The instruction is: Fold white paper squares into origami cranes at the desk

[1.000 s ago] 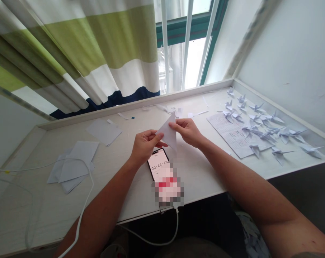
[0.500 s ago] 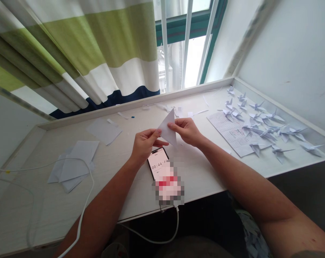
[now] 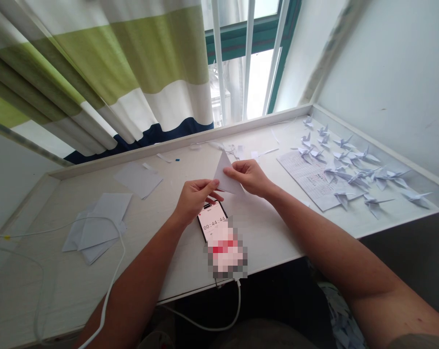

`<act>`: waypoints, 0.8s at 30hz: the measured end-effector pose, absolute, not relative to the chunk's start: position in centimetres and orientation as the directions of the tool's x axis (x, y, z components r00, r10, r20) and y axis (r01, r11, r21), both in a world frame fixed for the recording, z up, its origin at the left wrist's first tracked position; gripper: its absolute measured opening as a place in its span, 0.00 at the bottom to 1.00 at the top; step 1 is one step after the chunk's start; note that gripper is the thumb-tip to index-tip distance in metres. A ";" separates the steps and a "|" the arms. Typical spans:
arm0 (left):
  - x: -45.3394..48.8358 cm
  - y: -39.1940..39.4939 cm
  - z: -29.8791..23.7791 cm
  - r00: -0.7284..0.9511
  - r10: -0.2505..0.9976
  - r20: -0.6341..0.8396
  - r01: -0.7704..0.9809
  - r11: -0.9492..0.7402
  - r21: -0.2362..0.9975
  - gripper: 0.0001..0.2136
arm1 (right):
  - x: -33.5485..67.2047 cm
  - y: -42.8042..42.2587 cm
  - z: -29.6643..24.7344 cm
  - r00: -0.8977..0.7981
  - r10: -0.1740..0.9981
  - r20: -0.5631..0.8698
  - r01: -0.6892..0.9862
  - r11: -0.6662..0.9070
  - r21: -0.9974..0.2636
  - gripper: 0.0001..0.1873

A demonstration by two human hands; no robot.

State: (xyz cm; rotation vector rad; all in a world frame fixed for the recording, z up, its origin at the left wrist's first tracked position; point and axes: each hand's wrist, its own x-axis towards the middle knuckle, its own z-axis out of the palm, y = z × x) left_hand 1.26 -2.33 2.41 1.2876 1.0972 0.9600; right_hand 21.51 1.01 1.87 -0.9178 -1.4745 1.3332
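A white sheet of paper (image 3: 227, 180), folded to a triangle, is held up above the desk between both hands. My left hand (image 3: 195, 198) pinches its lower left corner between thumb and fingers. On the right side, my right hand (image 3: 251, 177) grips the paper with the thumb on the near face and the fingers mostly hidden behind. Just below my left hand lies a phone (image 3: 211, 224) with a running timer on its screen, its lower part blurred out.
Several folded paper cranes (image 3: 355, 177) stand at the right, some on a written sheet (image 3: 303, 182). Loose paper sheets (image 3: 105, 218) and another sheet (image 3: 137, 179) lie at the left. Paper scraps (image 3: 237, 150) are along the back. A white cable (image 3: 110, 291) crosses my left arm.
The folded paper has turned in my hands, so its point now leans up and left. Both hands stay on it, and the view has shifted slightly.
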 end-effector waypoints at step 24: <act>1.3 -2.7 2.5 0.213 0.977 0.007 0.214 -0.053 0.975 0.18 | 21.6 1.8 1.6 -0.190 0.960 0.206 -0.254 0.155 -0.955 0.22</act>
